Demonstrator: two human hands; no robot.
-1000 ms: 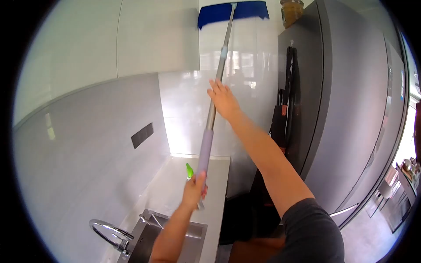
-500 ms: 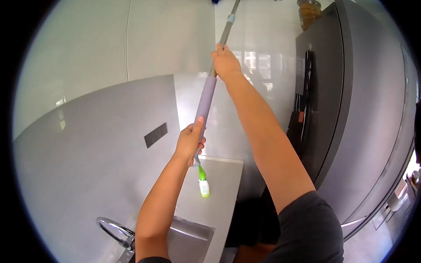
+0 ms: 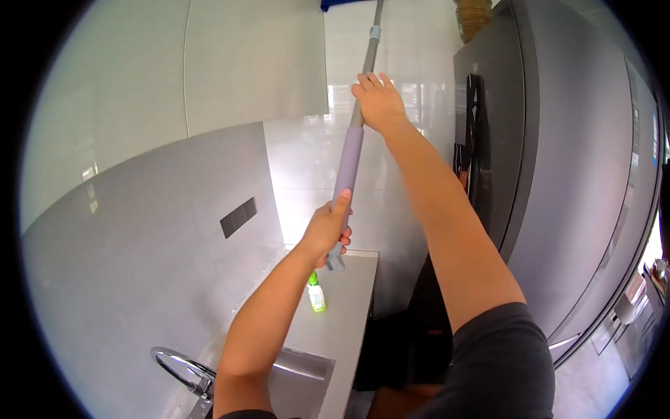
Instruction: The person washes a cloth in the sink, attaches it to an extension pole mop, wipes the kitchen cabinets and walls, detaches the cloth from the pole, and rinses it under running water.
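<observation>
A flat mop's telescopic pole, with a grey shaft and a purple foam grip [image 3: 348, 160], slants up in front of me. At the top edge of the head view part of its blue head [image 3: 342, 3] shows against the wall. My left hand [image 3: 328, 227] is wrapped around the lower end of the foam grip, thumb along it. Higher up, my right hand [image 3: 382, 105] holds the grey shaft just above the foam, its fingers loosely bent and partly extended. Below my left hand, a green-and-white spray bottle [image 3: 317, 295] stands on the counter.
The pale counter [image 3: 352, 279] holds a sink [image 3: 300, 384] with a chrome faucet [image 3: 183, 370]. White upper cabinets [image 3: 255, 63] hang at left above a grey wall with a dark socket panel [image 3: 239, 218]. A tall grey fridge [image 3: 565, 174] stands right, with a jar [image 3: 472, 19] on top.
The mop and both hands have shifted to the right, and more of the blue head shows at the top. The view has turned slightly, so the surroundings sit further left.
</observation>
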